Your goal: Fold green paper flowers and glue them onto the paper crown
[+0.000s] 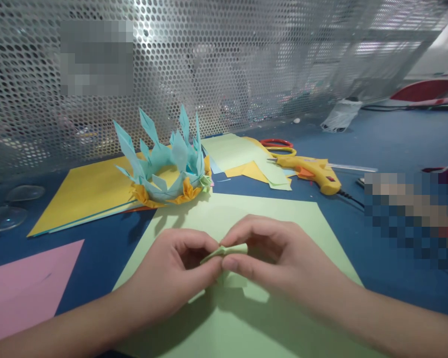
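My left hand point(182, 263) and my right hand point(266, 253) meet in the middle of the view. Between their thumbs and forefingers they pinch a small folded piece of light green paper point(239, 249). Its right end is rolled or bent over, and part of it is hidden behind my fingers. Beneath both hands lies a large light green sheet point(291, 214), with their shadows on it. Just beyond stands a light blue folded-paper crown point(162, 161) with tall points and orange paper flowers point(188, 191) around its base.
A yellow hot glue gun point(315, 171) with a clear glue stick lies back right, beside red and yellow scissor handles point(279, 146). Green and yellow paper scraps point(246, 169) lie behind. Yellow sheets point(70, 189), eyeglasses point(11, 214) and pink paper point(30, 283) are left. A perforated metal screen point(227, 74) borders the back.
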